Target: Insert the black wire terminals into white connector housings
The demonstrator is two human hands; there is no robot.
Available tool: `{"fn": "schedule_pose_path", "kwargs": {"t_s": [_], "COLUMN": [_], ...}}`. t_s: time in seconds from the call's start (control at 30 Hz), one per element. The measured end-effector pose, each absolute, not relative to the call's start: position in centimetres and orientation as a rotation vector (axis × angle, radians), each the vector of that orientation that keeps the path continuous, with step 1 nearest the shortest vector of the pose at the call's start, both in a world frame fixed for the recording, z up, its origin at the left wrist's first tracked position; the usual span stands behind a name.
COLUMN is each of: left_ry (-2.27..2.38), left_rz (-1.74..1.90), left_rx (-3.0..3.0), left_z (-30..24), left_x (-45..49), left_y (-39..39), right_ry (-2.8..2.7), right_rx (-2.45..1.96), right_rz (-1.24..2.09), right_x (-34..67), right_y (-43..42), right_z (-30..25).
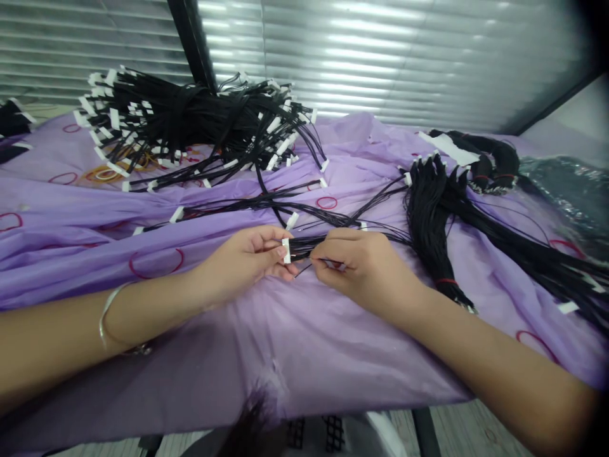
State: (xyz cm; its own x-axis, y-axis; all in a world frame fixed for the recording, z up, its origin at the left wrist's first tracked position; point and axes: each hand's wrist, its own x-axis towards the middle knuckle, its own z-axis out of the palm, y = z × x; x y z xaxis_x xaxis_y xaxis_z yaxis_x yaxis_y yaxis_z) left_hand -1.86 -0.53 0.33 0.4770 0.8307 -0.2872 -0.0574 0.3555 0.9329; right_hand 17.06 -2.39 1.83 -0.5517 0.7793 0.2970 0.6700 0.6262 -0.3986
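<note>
Between the thumb and fingers of my left hand (pixel 259 254) is a white plug connector (pixel 286 251) with several thin black wires (pixel 304 246) running out of it to the right. My right hand (pixel 354 260) is close beside it, thumb and fingertips pinched on a thin black wire (pixel 302 271) whose loose end points toward the connector's lower edge. The rest of that wire is hidden behind my right fingers. Behind my hands lie more black wires with white connectors (pixel 177 214) on the cloth.
A large heap of black wire harnesses (pixel 190 120) with white connectors lies at the back left. Tied bundles of black wires (pixel 431 216) rest at the right, near a clear plastic bag (pixel 566 197). Red rubber bands (pixel 327 202) are scattered over the purple cloth (pixel 304 343). Blinds (pixel 361 57) stand behind.
</note>
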Motion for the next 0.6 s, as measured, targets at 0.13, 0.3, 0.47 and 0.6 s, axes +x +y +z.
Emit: {"fn": "schedule_pose_path", "kwargs": {"t_s": [0.13, 0.3, 0.47, 0.6], "left_ry": [0.897, 0.906, 0.887, 0.894], "left_rz": [0.679, 0.664, 0.670, 0.733], "left_rx": [1.063, 1.036, 0.971, 0.881], "left_z": [0.40, 0.58, 0.43, 0.32], "left_x": [-1.88, -1.88, -1.85, -1.78], "left_y": [-0.54, -0.62, -0.39, -0.27], "right_ry": [-2.448, -2.494, -2.552, -2.450], "right_rx": [-1.093, -1.047, -1.018, -1.041], "right_rz": [0.147, 0.031, -0.041, -0.141], "right_x": [17.35, 17.29, 16.87, 17.04], "right_y": [-2.56, -2.54, -2.31, -2.79], "right_z": [1.70, 1.38, 1.47, 2.26]}}
